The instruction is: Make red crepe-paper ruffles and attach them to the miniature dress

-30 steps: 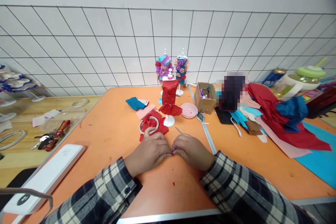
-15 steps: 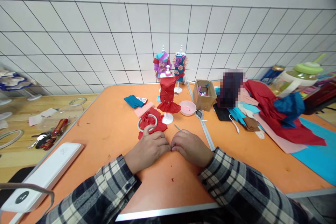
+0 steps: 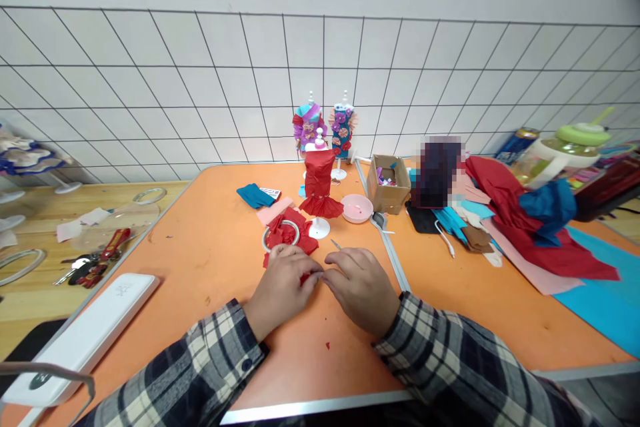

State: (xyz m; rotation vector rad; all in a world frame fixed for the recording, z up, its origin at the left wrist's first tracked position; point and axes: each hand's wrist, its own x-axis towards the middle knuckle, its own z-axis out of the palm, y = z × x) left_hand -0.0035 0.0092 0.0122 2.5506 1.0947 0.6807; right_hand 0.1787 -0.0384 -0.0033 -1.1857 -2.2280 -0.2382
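Note:
My left hand [image 3: 286, 285] is closed in a pinch on a small piece of red crepe paper [image 3: 305, 277], mostly covered by the fingers. Close against its fingertips, my right hand [image 3: 363, 287] has bent fingers and a thumb reaching to the same spot; whatever is between them is too small to make out. Beyond the right fingers a thin pointed metal tip [image 3: 336, 245] shows, its rest hidden. Just past my left hand lies crumpled red paper [image 3: 300, 220] with a pale ring [image 3: 267, 238] on it. A small dress form in a red paper dress [image 3: 320, 177] stands ahead.
Two more decorated dress forms, one purple [image 3: 310, 127] and one blue [image 3: 343, 130], stand by the wall. A pink bowl [image 3: 357, 209] and cardboard box [image 3: 389, 195] are right of centre. Coloured paper [image 3: 550, 240] piles up at right. A white power bank [image 3: 95, 323] lies left.
My hands have lifted slightly and the fingertips have shifted. The right thumb and fingers have parted a little, and more red paper shows in my left fingers. The view has tilted slightly.

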